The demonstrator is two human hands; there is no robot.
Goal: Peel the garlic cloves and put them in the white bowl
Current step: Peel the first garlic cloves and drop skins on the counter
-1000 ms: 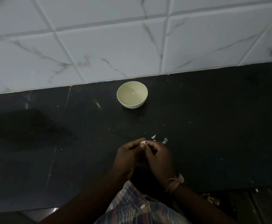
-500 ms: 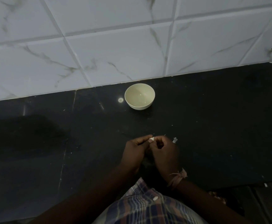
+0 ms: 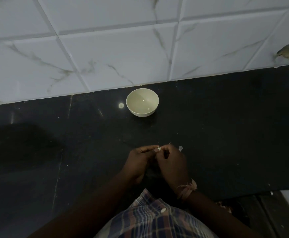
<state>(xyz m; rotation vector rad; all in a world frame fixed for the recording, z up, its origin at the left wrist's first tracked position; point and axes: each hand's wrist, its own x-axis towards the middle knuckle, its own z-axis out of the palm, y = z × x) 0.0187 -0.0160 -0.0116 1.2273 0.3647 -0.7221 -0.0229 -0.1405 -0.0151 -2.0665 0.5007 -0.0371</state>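
A small white bowl (image 3: pixel 142 102) stands on the black countertop (image 3: pixel 226 127) near the tiled wall; its inside looks bare. Nearer to me, my left hand (image 3: pixel 138 162) and my right hand (image 3: pixel 173 164) meet fingertip to fingertip over the counter. Between them they pinch a small pale garlic clove (image 3: pixel 158 149), of which only a sliver shows. A scrap of garlic skin (image 3: pixel 180 148) lies on the counter just right of my right hand.
White marble-look tiles (image 3: pixel 123 48) form the wall behind the counter. A chipped spot (image 3: pixel 286 52) marks the tile at far right. The counter's front edge (image 3: pixel 278 188) runs at lower right, with the floor beyond it.
My hands have stayed together on the clove, with small finger movements. The view has shifted, so the bowl and the hands appear slightly further right in frame.
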